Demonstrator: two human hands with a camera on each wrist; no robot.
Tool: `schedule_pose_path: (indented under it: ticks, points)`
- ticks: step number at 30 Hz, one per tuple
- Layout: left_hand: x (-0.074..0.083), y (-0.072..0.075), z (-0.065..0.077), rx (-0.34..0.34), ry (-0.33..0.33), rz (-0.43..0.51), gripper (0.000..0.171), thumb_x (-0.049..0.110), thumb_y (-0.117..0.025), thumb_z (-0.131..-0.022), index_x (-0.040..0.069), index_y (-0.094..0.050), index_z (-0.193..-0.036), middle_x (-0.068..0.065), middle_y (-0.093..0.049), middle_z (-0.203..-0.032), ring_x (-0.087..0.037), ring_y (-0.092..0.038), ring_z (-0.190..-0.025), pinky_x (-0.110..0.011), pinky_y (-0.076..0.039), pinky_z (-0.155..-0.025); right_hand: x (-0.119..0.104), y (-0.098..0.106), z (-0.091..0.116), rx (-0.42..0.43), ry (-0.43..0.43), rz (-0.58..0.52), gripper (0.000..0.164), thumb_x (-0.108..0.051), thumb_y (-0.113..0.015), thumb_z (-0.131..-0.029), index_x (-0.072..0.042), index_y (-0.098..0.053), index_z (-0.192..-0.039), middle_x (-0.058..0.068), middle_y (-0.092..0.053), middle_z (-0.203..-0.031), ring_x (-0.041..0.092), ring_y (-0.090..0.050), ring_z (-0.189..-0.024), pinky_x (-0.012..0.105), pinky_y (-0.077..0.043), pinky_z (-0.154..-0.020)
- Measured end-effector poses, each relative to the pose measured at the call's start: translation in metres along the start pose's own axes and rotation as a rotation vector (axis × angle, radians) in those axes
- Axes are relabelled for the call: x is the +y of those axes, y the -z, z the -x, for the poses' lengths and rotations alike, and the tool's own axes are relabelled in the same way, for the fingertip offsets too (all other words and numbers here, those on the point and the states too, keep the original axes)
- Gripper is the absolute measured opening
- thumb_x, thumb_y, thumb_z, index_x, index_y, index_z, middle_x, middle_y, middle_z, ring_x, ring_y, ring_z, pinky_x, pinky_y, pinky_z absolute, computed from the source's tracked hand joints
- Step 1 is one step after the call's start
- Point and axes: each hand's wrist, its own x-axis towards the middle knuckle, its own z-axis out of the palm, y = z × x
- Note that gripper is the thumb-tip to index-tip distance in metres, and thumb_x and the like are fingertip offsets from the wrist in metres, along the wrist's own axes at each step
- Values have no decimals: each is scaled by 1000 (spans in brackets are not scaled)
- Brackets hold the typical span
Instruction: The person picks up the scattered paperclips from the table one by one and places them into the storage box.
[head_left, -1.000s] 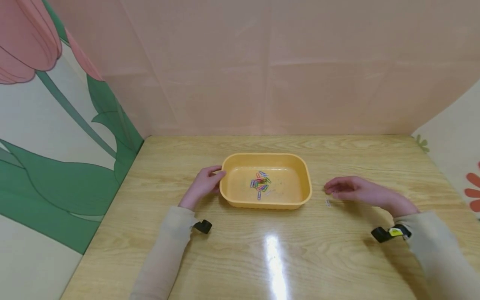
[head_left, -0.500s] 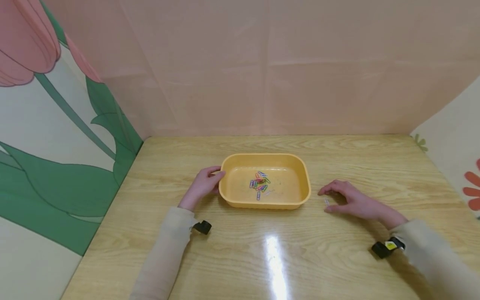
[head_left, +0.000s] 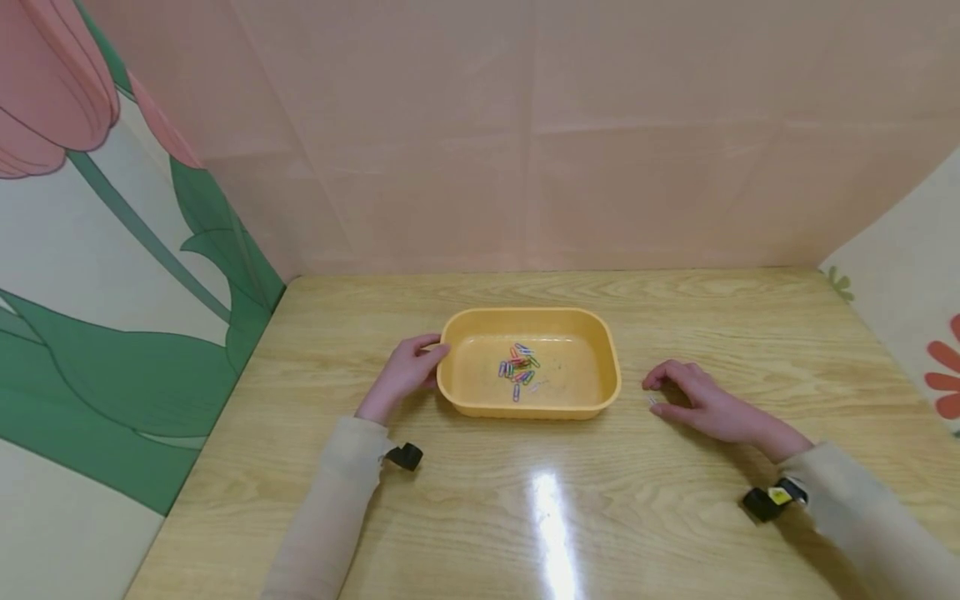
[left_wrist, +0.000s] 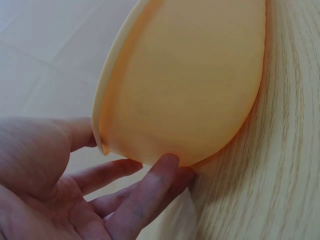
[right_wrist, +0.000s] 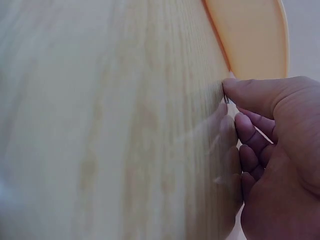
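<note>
My left hand (head_left: pixel 408 367) grips the left end of a yellow plastic basin (head_left: pixel 540 412). Its thumb lies at the rim and its fingers are against the outer wall in the left wrist view. Several coloured paper clips (head_left: pixel 519 363) lie in a loose heap on the basin's floor. To the right of the basin, my right hand (head_left: pixel 705 404) is low at the tabletop, thumb and forefinger on either side of a small pale paper clip (head_left: pixel 652 400). The thumb tip partly covers this clip, and a gap shows between thumb and forefinger.
The wood-grain table (head_left: pixel 480 500) reaches back to a pink sheet (head_left: pixel 532 192). Flower-patterned panels stand at the left (head_left: pixel 135 333) and right. Each wrist wears a small black camera. A bright light reflection lies on the table's front middle.
My right hand has moved down around the pale paper clip; its fingers spread, then drew closer together over it. My left hand and the basin have stayed in place.
</note>
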Motion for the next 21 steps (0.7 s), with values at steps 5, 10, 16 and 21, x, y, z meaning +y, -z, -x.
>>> schedule_pose_path:
  ticks: [5, 10, 16, 21]
  points:
    - [1, 0, 1, 8, 10, -23, 45, 25, -56, -98, 3, -51, -136, -24, -63, -109, -29, -66, -89, -43, -56, -78, 1, -1, -1, 30, 53, 0, 31, 2, -74, -79, -12, -59, -103, -2, -59, -102, 16, -46, -94, 27, -29, -81]
    - [1, 0, 1, 15, 23, -33, 45, 27, -56, -98, 5, -51, -137, -22, -63, -108, -27, -66, -88, -44, -55, -79, 5, -2, -2, 18, 85, -12, 30, 5, -72, -80, -14, -62, -100, -1, -60, -102, 14, -47, -95, 26, -29, -79]
    - [2, 0, 2, 11, 21, -20, 45, 26, -56, -98, 5, -51, -137, -22, -63, -109, -27, -66, -88, -41, -56, -76, 8, -3, -3, 4, 89, -33, 28, 6, -72, -80, -15, -64, -95, 0, -60, -99, 13, -48, -93, 26, -28, -77]
    - [1, 1, 1, 13, 22, -34, 44, 27, -56, -98, 6, -52, -136, -21, -64, -108, -26, -66, -88, -37, -57, -74, 7, -2, -4, -8, 84, -19, 27, 4, -72, -81, -18, -62, -92, -2, -59, -96, 13, -47, -92, 27, -27, -75]
